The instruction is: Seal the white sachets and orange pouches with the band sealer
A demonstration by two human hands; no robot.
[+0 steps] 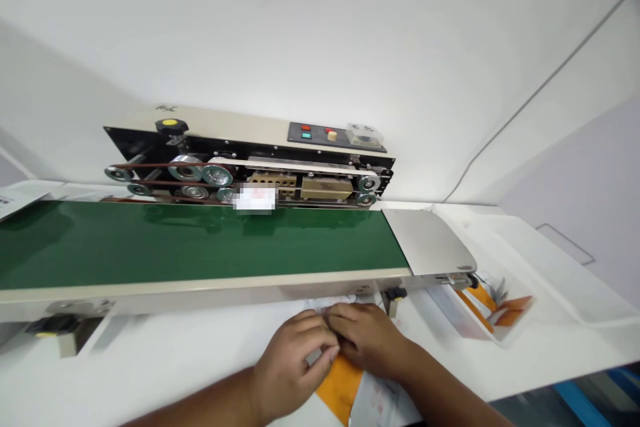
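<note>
My left hand (295, 363) and my right hand (367, 339) meet in front of the machine, low over the white table. Both are closed, fingers curled together at the top of an orange pouch (341, 387). The fingers hide the pouch's upper edge. A silvery-white pouch (387, 403) lies beside it, partly under my right forearm. Behind my hands runs the green conveyor belt (200, 247) of a band sealer (240, 140). At the sealer's rollers sits a white packet (256, 199), its print blurred out.
At the right, a white plastic bin (470, 320) holds several orange and silvery pouches. A metal plate (430, 240) ends the conveyor on that side. Black knobs (57, 325) stick out below the belt. A cable (540, 83) runs down the wall.
</note>
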